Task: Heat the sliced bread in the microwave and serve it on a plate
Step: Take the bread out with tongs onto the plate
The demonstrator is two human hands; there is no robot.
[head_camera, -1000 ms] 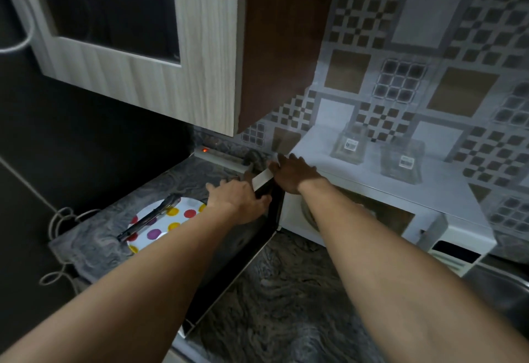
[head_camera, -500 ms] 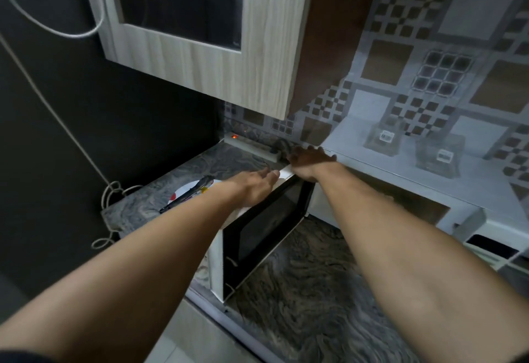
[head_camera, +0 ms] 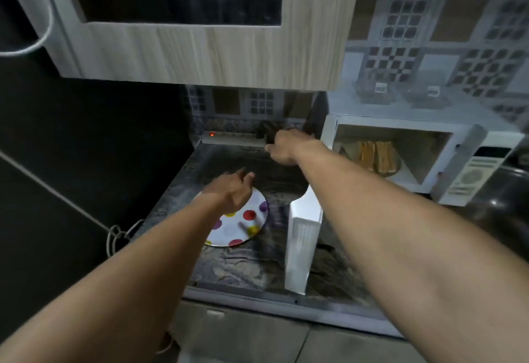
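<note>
Looking down first on a wood-grain wall cabinet (head_camera: pixel 200 53) and, below it, a dark marbled counter (head_camera: pixel 246 265). Noting at the right the white microwave (head_camera: pixel 400 117), with its door (head_camera: pixel 303 236) swung fully out and standing edge-on toward the front of the counter. Finding the dotted plate (head_camera: pixel 252 219) flat on the counter, left of the door and well apart from the oven opening. Finding the sliced bread (head_camera: pixel 375 159) inside the cavity, standing upright on something darker and too dim to name, so not yet served. Judging the heating as probably done and the moving to the plate as not begun. Seeing the left hand (head_camera: pixel 232 190) over the far rim of the plate, fingers loosely stretched forward and gripping nothing; unable to say whether touching the plate or only above it. Seeing the right hand (head_camera: pixel 286 148) further back, near the white power strip (head_camera: pixel 229 140) and a dark plug (head_camera: pixel 267 129) by the wall, knuckles up, fingers bent under and blurred; cannot tell whether holding anything. Expecting trouble mainly from the door: placed between plate and bread, easy to strike with the right forearm on the way across, giving a jolt to the oven. Fearing also hot slices taken with bare fingers, then let go too early and dropped on the counter short of the plate. Risking, lastly, a careless touch at the plug, with the red lamp (head_camera: pixel 211 134) of the strip lit.
</note>
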